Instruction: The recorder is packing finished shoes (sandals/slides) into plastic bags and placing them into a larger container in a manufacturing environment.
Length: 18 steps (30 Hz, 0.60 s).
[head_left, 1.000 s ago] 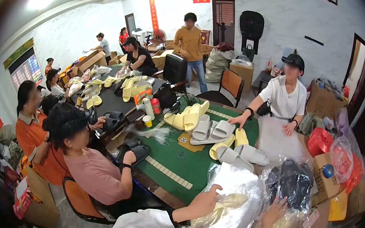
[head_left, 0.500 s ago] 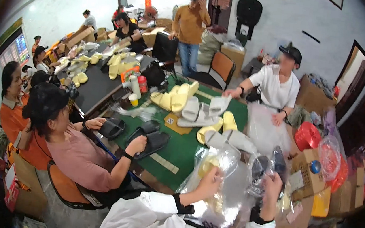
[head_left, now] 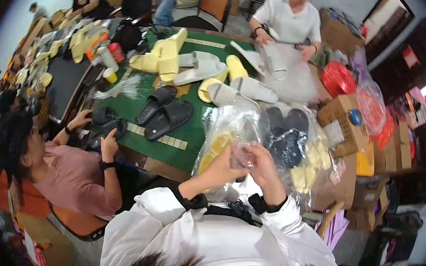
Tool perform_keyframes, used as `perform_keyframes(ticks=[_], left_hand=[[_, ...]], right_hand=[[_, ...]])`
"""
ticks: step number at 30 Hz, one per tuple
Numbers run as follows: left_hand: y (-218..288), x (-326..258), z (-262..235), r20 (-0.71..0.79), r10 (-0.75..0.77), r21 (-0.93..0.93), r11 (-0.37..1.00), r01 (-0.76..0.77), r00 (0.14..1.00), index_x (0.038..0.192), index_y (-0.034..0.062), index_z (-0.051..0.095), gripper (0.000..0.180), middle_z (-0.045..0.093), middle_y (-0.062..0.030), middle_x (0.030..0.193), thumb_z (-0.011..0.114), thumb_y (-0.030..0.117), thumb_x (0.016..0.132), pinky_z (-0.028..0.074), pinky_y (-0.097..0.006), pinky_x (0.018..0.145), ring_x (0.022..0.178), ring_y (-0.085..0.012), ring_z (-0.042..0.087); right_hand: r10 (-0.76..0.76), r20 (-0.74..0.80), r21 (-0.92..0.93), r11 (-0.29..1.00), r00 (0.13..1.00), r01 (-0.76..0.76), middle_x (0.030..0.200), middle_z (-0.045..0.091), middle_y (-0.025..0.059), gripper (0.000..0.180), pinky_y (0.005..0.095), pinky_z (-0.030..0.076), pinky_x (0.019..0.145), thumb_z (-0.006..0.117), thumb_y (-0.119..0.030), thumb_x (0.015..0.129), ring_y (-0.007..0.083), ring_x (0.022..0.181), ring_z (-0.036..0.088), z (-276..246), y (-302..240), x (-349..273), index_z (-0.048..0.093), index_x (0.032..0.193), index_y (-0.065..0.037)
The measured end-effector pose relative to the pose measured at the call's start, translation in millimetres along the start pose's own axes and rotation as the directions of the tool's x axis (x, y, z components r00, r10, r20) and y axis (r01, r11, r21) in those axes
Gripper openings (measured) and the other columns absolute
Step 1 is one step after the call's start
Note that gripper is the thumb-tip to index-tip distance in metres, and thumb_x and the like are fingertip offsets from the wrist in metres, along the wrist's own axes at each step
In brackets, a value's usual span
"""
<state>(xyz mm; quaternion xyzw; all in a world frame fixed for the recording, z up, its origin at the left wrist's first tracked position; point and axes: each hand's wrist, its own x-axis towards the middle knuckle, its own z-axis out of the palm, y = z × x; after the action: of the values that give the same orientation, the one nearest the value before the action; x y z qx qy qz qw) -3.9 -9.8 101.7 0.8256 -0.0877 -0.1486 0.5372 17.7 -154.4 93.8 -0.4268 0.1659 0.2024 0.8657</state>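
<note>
While both my hands pinch the clear crinkly plastic bag [head_left: 244, 155] of yellow foam slippers [head_left: 214, 151], left grip [head_left: 219, 168] at seven o'clock, right grip [head_left: 266, 171] at five, it seems light, slippery; best taken at its mouth.

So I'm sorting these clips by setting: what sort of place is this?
Probably a small workshop where slippers get packed by hand. Yellow slippers and black slippers lie across a green table, several people sit working around it, and both hands pinch a clear plastic bag.

Bright indoor light, heavy fisheye bending, dark blurred rim.
</note>
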Motion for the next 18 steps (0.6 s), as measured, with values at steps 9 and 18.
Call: perform_keyframes(ticks=[9,18], left_hand=[[-34.0,8.1,-7.5,-0.056,-0.145,-0.506,0.857,0.097,0.988,0.113,-0.0013,0.047,0.045,0.056,-0.0058,0.098,0.052,-0.01,0.07,0.046,-0.022,0.057,0.068,-0.0095,0.055],[-43.7,12.8,-11.5,-0.088,-0.173,-0.504,0.857,0.106,0.981,0.114,-0.0015,0.046,0.045,0.057,-0.0071,0.095,0.05,-0.011,0.071,0.046,-0.023,0.057,0.071,-0.0104,0.055]], right_hand=[[-0.941,-0.162,-0.985,0.172,0.297,0.007,0.117,0.047,0.0151,0.057,0.0407,0.034,0.091,0.068,-0.031,0.071,0.0269,0.108,0.045,-142.6,-6.1,52.3,0.046,0.115,-0.002],[-0.582,-0.735,-0.596,0.311,0.347,-0.74,0.136,0.024,0.0176,0.055,0.0574,0.013,0.099,0.065,-0.036,0.07,0.0365,0.128,0.015,-239.4,24.8,50.2,0.049,0.118,-0.016]])
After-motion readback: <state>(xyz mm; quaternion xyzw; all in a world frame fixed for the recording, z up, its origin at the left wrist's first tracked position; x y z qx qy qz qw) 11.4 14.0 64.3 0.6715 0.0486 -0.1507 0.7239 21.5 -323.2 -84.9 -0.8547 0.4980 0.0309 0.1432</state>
